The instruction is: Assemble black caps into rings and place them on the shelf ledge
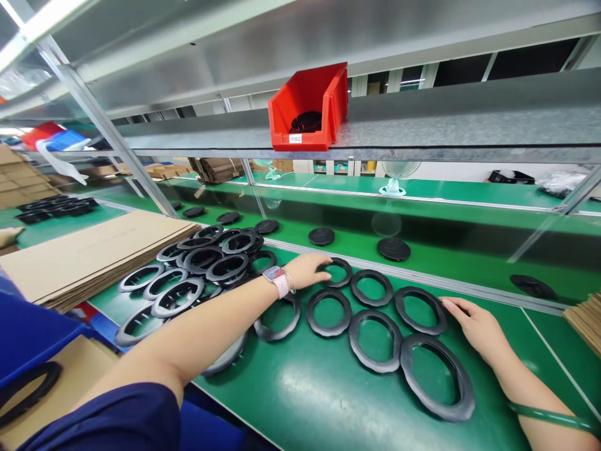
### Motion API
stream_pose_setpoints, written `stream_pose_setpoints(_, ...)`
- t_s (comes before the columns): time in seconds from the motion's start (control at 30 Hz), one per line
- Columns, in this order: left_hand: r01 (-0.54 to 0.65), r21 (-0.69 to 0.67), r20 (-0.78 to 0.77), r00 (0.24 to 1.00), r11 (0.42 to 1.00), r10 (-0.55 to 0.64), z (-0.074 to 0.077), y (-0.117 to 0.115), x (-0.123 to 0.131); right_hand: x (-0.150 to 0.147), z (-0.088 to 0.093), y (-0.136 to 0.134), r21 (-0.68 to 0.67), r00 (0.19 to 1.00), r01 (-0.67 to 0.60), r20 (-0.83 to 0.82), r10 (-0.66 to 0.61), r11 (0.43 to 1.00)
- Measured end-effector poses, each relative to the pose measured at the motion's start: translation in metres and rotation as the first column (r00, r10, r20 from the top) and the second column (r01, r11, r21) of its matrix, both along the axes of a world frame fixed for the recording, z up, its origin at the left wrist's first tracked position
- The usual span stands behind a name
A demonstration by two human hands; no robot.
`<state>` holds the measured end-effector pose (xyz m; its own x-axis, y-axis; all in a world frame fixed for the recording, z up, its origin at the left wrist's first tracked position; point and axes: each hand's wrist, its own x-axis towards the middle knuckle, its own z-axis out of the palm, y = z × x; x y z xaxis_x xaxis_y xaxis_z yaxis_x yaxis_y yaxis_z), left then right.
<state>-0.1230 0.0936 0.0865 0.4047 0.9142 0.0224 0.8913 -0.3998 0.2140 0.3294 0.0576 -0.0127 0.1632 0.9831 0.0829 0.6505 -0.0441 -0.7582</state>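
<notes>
Two uneven rows of black plastic rings lie on the green tabletop (319,401). My left hand (307,270) reaches across to the far row, its thumb and fingers closed at the edge of the leftmost black ring (346,282). At that row's other end, my right hand (476,329) has its fingertips against the outer edge of another black ring (402,308); some of its fingers are hidden behind. Between them rests a third ring (361,299). The nearer row includes a large ring (462,401) at the right. Under my left forearm, a heap of rings (176,299) is partly covered.
Flattened cardboard sheets (94,247) are stacked at left, above a blue bin (32,332). A red bin (331,119) with black parts stands on the metal shelf (446,125). Black discs (393,248) lie spaced along the green strip behind the metal rail (451,288). More cardboard (586,322) sits at right.
</notes>
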Motion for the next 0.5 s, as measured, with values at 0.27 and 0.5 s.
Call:
stream_pose_setpoints(0.27,-0.746,0.163,-0.213,0.612,0.645,0.762,0.030,0.023,-0.134,-0.004,0.004,-0.002,-0.007,1.000,0.002,-0.001,-0.002,1.000)
stream_pose_setpoints(0.5,-0.739,0.084,-0.292,0.623,0.668,0.726,0.016,0.031,-0.171,-0.008,0.007,-0.002,0.023,1.000,-0.019,-0.011,0.019,1.000)
